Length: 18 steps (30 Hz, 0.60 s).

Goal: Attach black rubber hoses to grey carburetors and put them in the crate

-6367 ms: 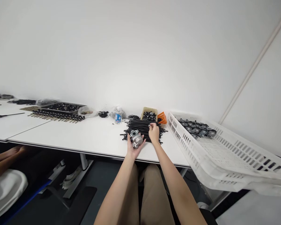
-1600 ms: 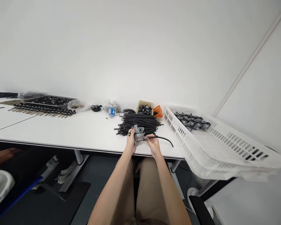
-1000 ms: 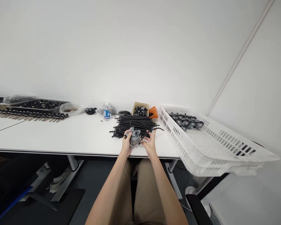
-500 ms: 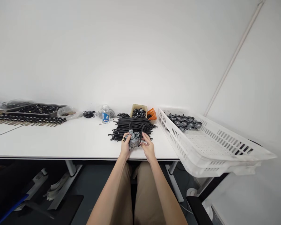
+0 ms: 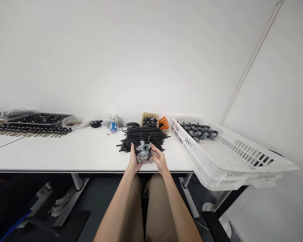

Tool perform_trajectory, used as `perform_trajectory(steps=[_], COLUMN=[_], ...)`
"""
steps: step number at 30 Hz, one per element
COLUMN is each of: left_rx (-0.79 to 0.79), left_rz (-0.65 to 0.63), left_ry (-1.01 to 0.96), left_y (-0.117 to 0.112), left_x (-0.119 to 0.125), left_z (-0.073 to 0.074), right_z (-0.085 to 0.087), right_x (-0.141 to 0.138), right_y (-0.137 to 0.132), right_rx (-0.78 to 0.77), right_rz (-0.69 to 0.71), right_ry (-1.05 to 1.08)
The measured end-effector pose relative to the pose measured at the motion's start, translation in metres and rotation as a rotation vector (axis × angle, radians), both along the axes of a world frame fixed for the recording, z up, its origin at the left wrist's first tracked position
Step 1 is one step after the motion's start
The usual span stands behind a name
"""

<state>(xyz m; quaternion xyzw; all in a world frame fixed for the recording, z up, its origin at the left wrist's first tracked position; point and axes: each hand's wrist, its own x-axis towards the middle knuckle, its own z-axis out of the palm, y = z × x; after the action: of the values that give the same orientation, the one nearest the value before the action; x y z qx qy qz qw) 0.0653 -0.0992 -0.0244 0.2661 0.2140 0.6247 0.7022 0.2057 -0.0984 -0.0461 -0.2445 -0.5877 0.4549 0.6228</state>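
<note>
A grey metal carburetor (image 5: 142, 154) is held between my hands just above the table's front edge, its round bore turned up towards me. My left hand (image 5: 133, 162) grips its left side, thumb upright along the body. At the other side, my right hand (image 5: 160, 160) has its fingers closed around the carburetor's right edge, by a short black hose (image 5: 149, 140) that stands up there. Whether the right fingertips press on the hose or on the metal is hard to make out. A pile of black rubber hoses (image 5: 143, 132) lies right behind the carburetor.
At right stands a white plastic crate (image 5: 232, 158) with several carburetors (image 5: 200, 131). Behind the hoses are a beige bin (image 5: 149, 114) of black parts and an orange basket (image 5: 164, 123). A water bottle (image 5: 113, 123) and a dark tray (image 5: 40, 125) stand further left.
The carburetor has turned a little in my hands, with its body now more exposed. My left thumb has straightened, and the right fingers have shifted from the hose towards the carburetor's side.
</note>
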Motion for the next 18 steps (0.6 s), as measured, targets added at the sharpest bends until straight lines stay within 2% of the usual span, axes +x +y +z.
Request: perform_trajectory(steps=[7,16,18], left_rx=[-0.183,-0.285,-0.298], left_rz=[-0.149,-0.279,-0.306], left_ry=[0.016,0.119,0.137], left_y=[-0.005,-0.009,-0.009], left_x=[0.001,-0.005,-0.007], left_z=[0.008,0.013,0.014], right_z=[0.002,0.009,0.01], right_x=[0.001,0.008,0.009], right_y=[-0.003,-0.009,-0.01], right_rx=[-0.05,-0.085,-0.087], right_rz=[0.086,0.219,0.215], right_ry=[0.065,0.039,0.013])
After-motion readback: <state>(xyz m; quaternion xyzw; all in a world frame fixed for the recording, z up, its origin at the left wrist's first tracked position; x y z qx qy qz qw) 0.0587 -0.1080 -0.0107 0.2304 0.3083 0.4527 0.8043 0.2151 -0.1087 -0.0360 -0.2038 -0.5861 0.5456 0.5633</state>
